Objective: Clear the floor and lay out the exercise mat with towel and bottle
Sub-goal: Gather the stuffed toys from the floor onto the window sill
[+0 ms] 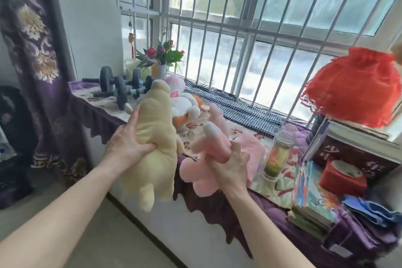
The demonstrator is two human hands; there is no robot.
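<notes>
– Window (239,28) first, barred, with the ledge (272,209) and its purple cover below it?
– Yes. Both bare forearms stretch forward to the ledge's front edge.
– Then the toys?
– The yellow plush toy (156,137) is the bigger one. It stands nearly upright, its top over the ledge and its lower end hanging below the edge. The pink plush toy (195,180) sits just to its right, on the edge.
– And the hands?
– The left hand (128,143) grips the yellow toy's middle, thumb dug into the stuffing and fingers laid up its left side. The right hand (230,165), its back to the camera, has its fingers curled up into the pink toy.
– Where is the bottle?
– The bottle (277,154) stands upright on the ledge cover, near the right hand but apart from it, untouched.
</notes>
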